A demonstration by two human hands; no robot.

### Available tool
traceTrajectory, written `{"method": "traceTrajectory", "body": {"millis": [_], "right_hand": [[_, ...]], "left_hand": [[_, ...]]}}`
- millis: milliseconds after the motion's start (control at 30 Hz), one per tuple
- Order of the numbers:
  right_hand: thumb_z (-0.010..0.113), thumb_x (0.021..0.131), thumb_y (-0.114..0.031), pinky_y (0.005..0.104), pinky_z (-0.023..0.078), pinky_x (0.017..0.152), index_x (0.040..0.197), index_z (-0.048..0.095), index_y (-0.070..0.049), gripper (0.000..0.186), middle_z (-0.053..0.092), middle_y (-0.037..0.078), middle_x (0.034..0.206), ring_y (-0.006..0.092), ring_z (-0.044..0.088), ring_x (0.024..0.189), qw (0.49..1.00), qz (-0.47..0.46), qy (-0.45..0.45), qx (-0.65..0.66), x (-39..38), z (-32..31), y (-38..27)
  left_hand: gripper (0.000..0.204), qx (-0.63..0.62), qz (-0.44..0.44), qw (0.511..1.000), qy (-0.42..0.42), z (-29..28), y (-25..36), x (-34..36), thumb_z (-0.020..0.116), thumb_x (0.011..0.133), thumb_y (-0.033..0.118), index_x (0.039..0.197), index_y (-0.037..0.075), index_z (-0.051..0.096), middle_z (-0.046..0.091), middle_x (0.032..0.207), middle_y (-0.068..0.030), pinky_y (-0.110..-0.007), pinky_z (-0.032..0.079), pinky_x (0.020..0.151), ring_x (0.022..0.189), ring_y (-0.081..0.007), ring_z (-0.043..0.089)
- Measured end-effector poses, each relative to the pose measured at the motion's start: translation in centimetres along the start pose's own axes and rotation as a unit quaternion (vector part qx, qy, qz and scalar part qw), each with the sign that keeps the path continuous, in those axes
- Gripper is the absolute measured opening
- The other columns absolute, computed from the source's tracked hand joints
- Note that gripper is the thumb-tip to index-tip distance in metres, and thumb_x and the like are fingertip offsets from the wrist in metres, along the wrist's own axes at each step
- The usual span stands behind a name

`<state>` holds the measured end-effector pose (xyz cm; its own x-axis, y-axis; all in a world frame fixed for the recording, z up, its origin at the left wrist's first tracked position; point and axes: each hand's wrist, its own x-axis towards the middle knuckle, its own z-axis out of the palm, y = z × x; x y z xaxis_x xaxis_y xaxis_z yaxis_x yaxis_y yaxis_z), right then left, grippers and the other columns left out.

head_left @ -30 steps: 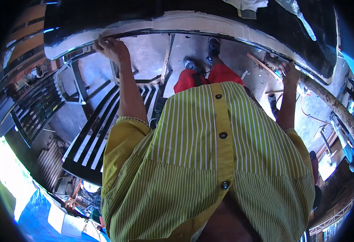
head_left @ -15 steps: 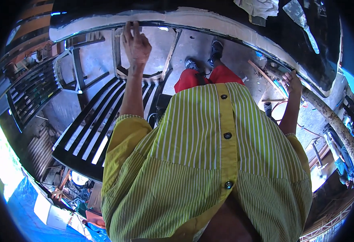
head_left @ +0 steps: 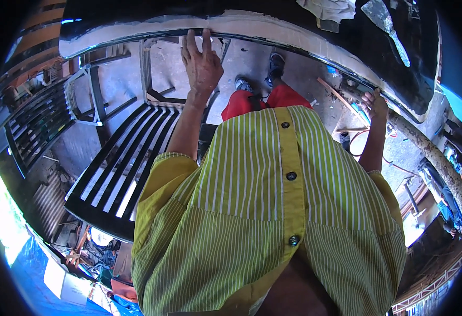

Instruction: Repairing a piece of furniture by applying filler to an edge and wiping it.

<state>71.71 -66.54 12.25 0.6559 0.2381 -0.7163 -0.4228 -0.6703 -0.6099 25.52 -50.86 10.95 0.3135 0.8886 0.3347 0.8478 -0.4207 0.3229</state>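
Observation:
A large black panel (head_left: 188, 11) with a curved edge and a pale, filler-like band (head_left: 289, 32) along it spans the top of the view. My left hand (head_left: 203, 68) is at this near edge, its index and middle fingers stretched out with the tips on the band's rim and the other fingers bent. Farther right, my right hand (head_left: 377, 107) is by the panel's edge, thumb-side raised to it, fingers loosely curled and apart. Neither hand shows a tool. A putty knife (head_left: 385, 23) and a crumpled whitish cloth or paper (head_left: 328, 8) lie on the panel.
Black slatted bench or chair (head_left: 120, 163) stands at my left, near bare frames (head_left: 96, 95) and another slatted piece (head_left: 36, 124). My shoes (head_left: 275, 66) are on the concrete floor below the panel. A long pole (head_left: 426, 150), wooden strips (head_left: 341, 98) and clutter lie at the right.
My left hand has slid right along the panel's edge, fingers still at the band. My right hand has stayed by the edge, its fingers slightly more curled. The view has shifted slightly.

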Motion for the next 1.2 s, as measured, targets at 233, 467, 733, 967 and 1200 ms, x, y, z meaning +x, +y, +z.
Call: {"method": "traceTrajectory", "body": {"millis": [233,467,733,967,1200], "right_hand": [[0.051,0.085,-0.038,0.0315,0.045,0.058,0.096,0.052,-0.010,0.030,0.061,0.002,0.074,0.0170,0.058,0.067,1.000,0.001,-0.004,-0.008,0.2,0.0,0.1],[0.049,0.086,-0.039,0.0316,0.045,0.058,0.096,0.051,-0.010,0.030,0.060,0.002,0.074,0.0170,0.057,0.067,1.000,-0.008,-0.005,-0.021,-0.2,0.3,0.1],[0.048,0.086,-0.039,0.0314,0.045,0.058,0.099,0.051,-0.010,0.032,0.061,0.002,0.075,0.0169,0.058,0.068,1.000,-0.008,-0.012,-0.017,0.0,0.3,0.2],[0.048,0.085,-0.040,0.0304,0.046,0.058,0.099,0.052,-0.010,0.033,0.061,0.002,0.079,0.0163,0.058,0.069,1.000,-0.004,0.002,-0.028,0.0,-0.2,0.1],[0.053,0.083,-0.035,0.0329,0.047,0.056,0.094,0.052,-0.009,0.029,0.060,0.006,0.076,0.0186,0.058,0.066,1.000,-0.018,-0.002,0.011,-1.2,1.2,0.2]], "left_hand": [[0.065,0.004,-0.022,0.998,-0.053,-0.3,2.6,0.5,0.055,0.073,0.010,0.131,0.005,0.025,0.020,0.132,-0.0213,-0.054,0.024,0.096,0.122,-0.0411,0.023],[0.064,0.011,-0.026,0.998,-0.065,-0.6,2.9,1.0,0.056,0.071,0.010,0.128,0.002,0.028,0.024,0.129,-0.0208,-0.055,0.023,0.097,0.120,-0.0397,0.025],[0.062,0.032,-0.004,0.995,-0.091,-1.1,4.1,1.1,0.057,0.070,0.011,0.125,0.002,0.033,0.027,0.127,-0.0196,-0.056,0.022,0.097,0.119,-0.0392,0.027],[0.060,0.000,0.018,0.996,-0.091,-0.4,5.9,1.4,0.058,0.070,0.014,0.125,0.009,0.034,0.030,0.127,-0.0146,-0.056,0.021,0.097,0.120,-0.0349,0.027],[0.066,0.038,0.015,0.982,-0.187,-1.1,5.2,1.1,0.057,0.072,0.013,0.131,0.008,0.027,0.022,0.134,-0.0146,-0.059,0.023,0.095,0.126,-0.0359,0.020]]}}
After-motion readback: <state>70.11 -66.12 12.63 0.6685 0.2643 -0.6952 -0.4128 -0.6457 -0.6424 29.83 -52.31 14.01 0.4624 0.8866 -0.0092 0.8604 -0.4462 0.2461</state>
